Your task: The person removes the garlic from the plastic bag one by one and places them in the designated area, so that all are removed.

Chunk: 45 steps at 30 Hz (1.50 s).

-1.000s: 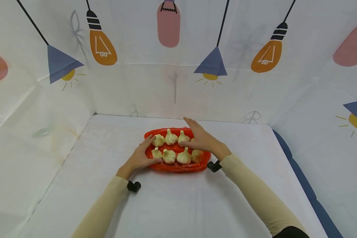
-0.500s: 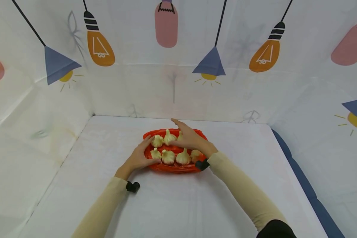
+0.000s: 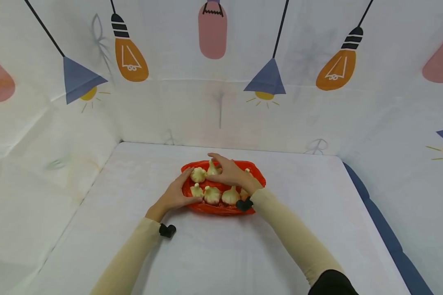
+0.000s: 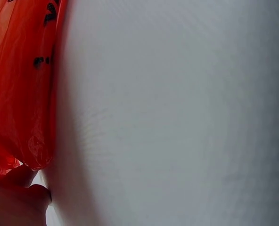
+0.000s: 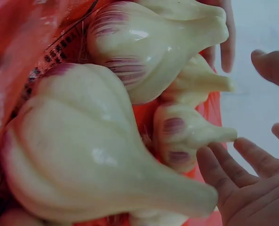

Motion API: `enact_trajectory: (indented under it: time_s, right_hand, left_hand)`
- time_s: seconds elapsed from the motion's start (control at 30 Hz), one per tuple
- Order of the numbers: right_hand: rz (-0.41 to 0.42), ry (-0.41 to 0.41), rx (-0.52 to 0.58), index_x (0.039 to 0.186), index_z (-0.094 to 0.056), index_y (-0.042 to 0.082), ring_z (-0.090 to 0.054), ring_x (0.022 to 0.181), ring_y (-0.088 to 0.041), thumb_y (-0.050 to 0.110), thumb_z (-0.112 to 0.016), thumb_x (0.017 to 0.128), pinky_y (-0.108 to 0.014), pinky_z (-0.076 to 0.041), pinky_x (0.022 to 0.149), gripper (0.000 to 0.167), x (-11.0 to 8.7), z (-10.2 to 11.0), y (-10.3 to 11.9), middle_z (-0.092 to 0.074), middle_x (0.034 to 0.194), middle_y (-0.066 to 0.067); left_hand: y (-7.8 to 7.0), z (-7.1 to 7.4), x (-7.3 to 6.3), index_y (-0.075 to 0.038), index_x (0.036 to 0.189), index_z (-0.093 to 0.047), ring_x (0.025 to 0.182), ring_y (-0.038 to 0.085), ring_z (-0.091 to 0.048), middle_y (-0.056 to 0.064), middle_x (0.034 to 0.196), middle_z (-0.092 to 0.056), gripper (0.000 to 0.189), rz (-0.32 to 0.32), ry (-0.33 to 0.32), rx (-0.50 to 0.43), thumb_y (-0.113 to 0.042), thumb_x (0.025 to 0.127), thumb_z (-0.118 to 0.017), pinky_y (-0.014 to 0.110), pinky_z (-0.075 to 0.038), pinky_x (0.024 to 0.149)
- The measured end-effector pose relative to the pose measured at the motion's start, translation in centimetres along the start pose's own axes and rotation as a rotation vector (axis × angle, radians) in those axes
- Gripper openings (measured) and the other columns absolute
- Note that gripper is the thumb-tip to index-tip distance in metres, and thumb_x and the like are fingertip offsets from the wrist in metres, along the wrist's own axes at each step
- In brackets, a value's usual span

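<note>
Several garlic bulbs stand in two rows, stems up, in a red plastic bag point(image 3: 259, 176). My left hand point(image 3: 174, 196) grips the bag's left end, with its fingers along the back and its thumb at the front. My right hand point(image 3: 230, 173) reaches over the back row. Between its spread thumb and fingers is a garlic bulb point(image 3: 212, 167). In the right wrist view, the right-hand fingertips are at or very near the stem of a garlic bulb point(image 5: 177, 132), while its thumb stays apart. The hand and wrist hide part of the back row and a front-right bulb.
A white cloth point(image 3: 206, 254) covers the table under the bag. Behind it hangs a white curtain point(image 3: 162, 106) printed with lamps and bulbs. A blue edge point(image 3: 380, 221) runs along the right side. Each wrist bears a small black camera.
My right hand has moved left along the back row and lower, uncovering the bulb at the right of that row. The left hand has hardly moved.
</note>
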State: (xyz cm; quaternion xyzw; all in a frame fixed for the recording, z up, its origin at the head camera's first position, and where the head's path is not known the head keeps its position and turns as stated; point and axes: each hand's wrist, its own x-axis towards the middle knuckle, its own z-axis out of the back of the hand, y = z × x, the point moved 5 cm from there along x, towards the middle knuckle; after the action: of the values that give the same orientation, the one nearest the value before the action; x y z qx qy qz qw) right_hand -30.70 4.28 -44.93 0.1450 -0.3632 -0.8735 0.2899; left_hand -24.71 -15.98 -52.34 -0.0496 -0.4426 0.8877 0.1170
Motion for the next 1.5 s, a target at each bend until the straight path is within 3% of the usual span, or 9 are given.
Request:
enact_trajectory:
  time_s: [0.2, 0.33, 0.5, 0.77, 0.97, 1.23, 1.5]
  right_hand:
    - [0.079, 0.008, -0.02, 0.159, -0.036, 0.014, -0.061, 0.126, -0.035, 0.022, -0.072, 0.096, -0.049, -0.055, 0.103, 0.073, 0.7, -0.6, 1.4, -0.052, 0.151, -0.017]
    - [0.076, 0.048, -0.043, 0.157, -0.04, 0.012, -0.063, 0.118, -0.031, 0.021, -0.07, 0.097, -0.045, -0.058, 0.098, 0.068, 1.1, -1.2, 1.5, -0.059, 0.141, -0.017]
    - [0.053, 0.113, -0.053, 0.156, -0.042, 0.009, -0.067, 0.113, -0.026, 0.022, -0.07, 0.099, -0.042, -0.057, 0.101, 0.065, 1.9, -2.0, 1.4, -0.058, 0.146, -0.012]
    - [0.011, 0.19, -0.148, 0.155, -0.044, 0.012, -0.063, 0.118, -0.021, 0.024, -0.066, 0.102, -0.04, -0.052, 0.108, 0.059, 2.7, -3.4, 1.3, -0.058, 0.148, -0.007]
    - [-0.007, 0.19, -0.185, 0.153, -0.045, 0.009, -0.059, 0.129, -0.023, 0.022, -0.067, 0.102, -0.041, -0.048, 0.113, 0.057, 3.0, -4.1, 1.5, -0.057, 0.148, -0.01]
    - [0.017, 0.153, -0.185, 0.148, -0.05, 0.006, -0.061, 0.119, -0.021, 0.009, -0.066, 0.098, -0.035, -0.055, 0.102, 0.053, 3.0, -4.1, 1.7, -0.059, 0.143, -0.011]
    - [0.018, 0.151, -0.2, 0.149, -0.051, 0.01, -0.049, 0.141, -0.024, 0.016, -0.073, 0.096, -0.04, -0.047, 0.115, 0.058, 3.2, -4.3, 1.1, -0.054, 0.151, -0.009]
  left_hand:
    - [-0.1, 0.0, -0.2, -0.024, 0.165, -0.025, 0.155, 0.039, -0.027, 0.008, 0.171, -0.024, 0.114, -0.007, 0.01, 0.0, -0.052, 0.075, -0.089, 0.066, -0.03, 0.121]
    - [-0.1, 0.1, -0.2, -0.024, 0.165, -0.024, 0.155, 0.038, -0.028, 0.008, 0.17, -0.025, 0.114, -0.021, 0.01, -0.013, -0.051, 0.075, -0.089, 0.065, -0.03, 0.12]
    - [-0.1, 0.4, -0.3, -0.022, 0.165, -0.025, 0.153, 0.039, -0.03, 0.01, 0.169, -0.029, 0.113, -0.035, -0.007, -0.029, -0.047, 0.075, -0.09, 0.066, -0.031, 0.12]
    - [0.6, 0.2, -0.3, -0.027, 0.165, -0.023, 0.154, 0.035, -0.031, 0.007, 0.169, -0.029, 0.114, -0.035, -0.011, -0.004, -0.049, 0.075, -0.089, 0.064, -0.032, 0.12]
    - [0.8, 0.1, -0.1, -0.027, 0.165, -0.022, 0.154, 0.033, -0.031, 0.005, 0.169, -0.029, 0.114, -0.046, -0.007, 0.003, -0.051, 0.075, -0.089, 0.062, -0.031, 0.121]
    - [0.8, 0.2, -0.1, -0.032, 0.165, -0.021, 0.153, 0.033, -0.033, 0.004, 0.168, -0.03, 0.114, -0.027, 0.007, -0.004, -0.056, 0.075, -0.087, 0.062, -0.032, 0.121]
    - [0.9, 0.2, 0.1, -0.03, 0.165, -0.021, 0.154, 0.033, -0.032, 0.004, 0.168, -0.03, 0.114, -0.021, 0.013, 0.002, -0.056, 0.076, -0.087, 0.062, -0.032, 0.121]
